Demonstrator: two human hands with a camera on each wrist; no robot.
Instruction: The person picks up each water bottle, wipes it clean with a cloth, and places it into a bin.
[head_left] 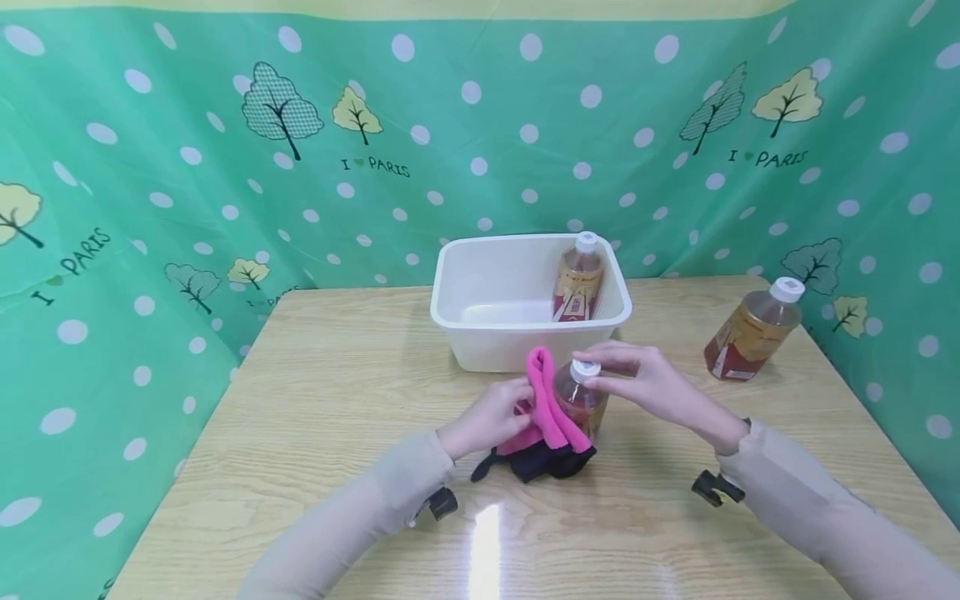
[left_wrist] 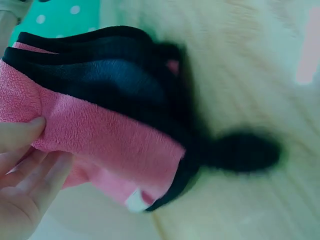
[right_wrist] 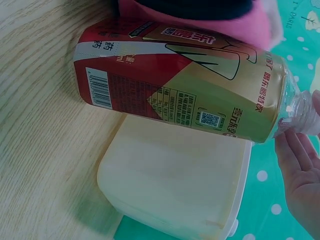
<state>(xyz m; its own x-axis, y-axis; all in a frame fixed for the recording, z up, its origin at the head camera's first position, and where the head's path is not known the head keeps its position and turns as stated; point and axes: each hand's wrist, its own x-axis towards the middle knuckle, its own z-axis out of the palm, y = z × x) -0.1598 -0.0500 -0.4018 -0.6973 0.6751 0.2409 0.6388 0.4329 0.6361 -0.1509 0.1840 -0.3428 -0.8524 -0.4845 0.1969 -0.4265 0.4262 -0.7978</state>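
Observation:
A pink cloth (head_left: 550, 408) with black trim hangs folded in my left hand (head_left: 491, 415), pinched between thumb and fingers. In the left wrist view the cloth (left_wrist: 100, 120) shows a fuzzy pink face, dark edging and a blurred black tab. My right hand (head_left: 637, 379) holds a drink bottle by its neck, just under the white cap (head_left: 586, 370). The right wrist view shows the bottle (right_wrist: 185, 80) with its red and gold label, fingertips at its neck. The cloth lies against the bottle's side and partly hides it in the head view.
Behind both hands stands a white plastic tub (head_left: 495, 333) with another bottle (head_left: 578, 279) upright in its right end. A third bottle (head_left: 753, 329) stands at the table's right side. The wooden table (head_left: 300, 400) meets a green dotted curtain (head_left: 480, 125) at the back.

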